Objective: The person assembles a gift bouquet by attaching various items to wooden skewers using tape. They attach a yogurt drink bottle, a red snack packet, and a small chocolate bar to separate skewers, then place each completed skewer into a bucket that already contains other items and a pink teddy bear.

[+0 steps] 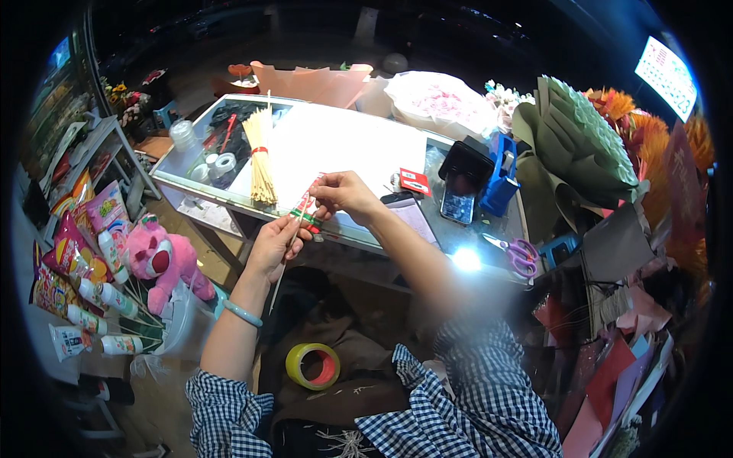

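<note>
I have a thin pale stick (282,273) pinched between the thumb and fingers of my left hand (276,246), closed narrow just below the small red, white and green piece (303,211) at its upper end. My right hand (343,192) has that piece by its upper part, thumb and fingertips drawn together on its right side, the other fingers curled.

The stick's long axis slants: its lower end points back toward my lap, and the upper end with the coloured piece leans away from me and a little rightward, toward the far edge of the desk (172,177). I'm holding it at the desk's near edge, left of the middle, with the bare length of stick hanging on my side of that edge.

Just beyond, nearer the desk's left end, lies a bundle of pale sticks (263,172) with a red band. By the near right corner are purple-handled scissors (524,259); farther back along the right end stands a blue tape dispenser (498,179). A yellow tape roll (295,368) rests on my lap.
</note>
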Tool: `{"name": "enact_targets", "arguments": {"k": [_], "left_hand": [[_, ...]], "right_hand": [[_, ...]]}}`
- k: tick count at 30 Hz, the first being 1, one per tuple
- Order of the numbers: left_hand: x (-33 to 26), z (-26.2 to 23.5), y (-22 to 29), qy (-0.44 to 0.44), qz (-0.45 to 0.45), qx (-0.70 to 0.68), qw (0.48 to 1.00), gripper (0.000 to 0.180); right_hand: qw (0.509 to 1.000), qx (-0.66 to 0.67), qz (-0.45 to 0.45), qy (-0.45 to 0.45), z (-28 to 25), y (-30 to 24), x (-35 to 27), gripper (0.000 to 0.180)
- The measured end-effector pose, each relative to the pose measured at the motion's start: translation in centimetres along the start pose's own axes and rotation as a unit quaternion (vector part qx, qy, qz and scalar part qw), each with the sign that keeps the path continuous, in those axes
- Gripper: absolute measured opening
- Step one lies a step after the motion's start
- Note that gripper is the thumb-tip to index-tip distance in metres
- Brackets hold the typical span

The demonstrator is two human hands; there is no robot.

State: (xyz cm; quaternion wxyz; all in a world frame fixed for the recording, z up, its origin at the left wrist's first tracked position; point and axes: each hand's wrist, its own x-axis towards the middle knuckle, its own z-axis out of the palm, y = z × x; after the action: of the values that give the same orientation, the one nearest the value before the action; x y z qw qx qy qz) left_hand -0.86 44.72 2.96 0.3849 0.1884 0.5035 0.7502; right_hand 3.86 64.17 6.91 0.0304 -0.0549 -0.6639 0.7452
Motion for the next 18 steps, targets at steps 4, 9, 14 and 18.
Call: {"name": "enact_targets", "arguments": {"k": [4,9,14,18], "left_hand": [[-0.5,-0.2,-1.1,0.053,-0.007,0.055,0.997,0.018],[-0.4,-0.8,-2.0,0.056,-0.036,0.058,0.996,0.018],[0.3,-0.8,-3.0,0.068,-0.041,0.057,0.995,0.02],[0.4,-1.1,-3.4,0.067,-0.046,0.044,0.996,0.021]], "right_hand": [[0.998,-0.049,0.016,0.023,-0.5,0.0,0.9,0.012],[0.988,-0.139,0.065,-0.004,-1.3,0.3,1.7,0.012],[0.978,-0.201,0.052,0.021,-0.9,0.8,2.6,0.011],[0.961,-0.266,0.041,0.057,-0.3,0.8,2.7,0.012]]}}
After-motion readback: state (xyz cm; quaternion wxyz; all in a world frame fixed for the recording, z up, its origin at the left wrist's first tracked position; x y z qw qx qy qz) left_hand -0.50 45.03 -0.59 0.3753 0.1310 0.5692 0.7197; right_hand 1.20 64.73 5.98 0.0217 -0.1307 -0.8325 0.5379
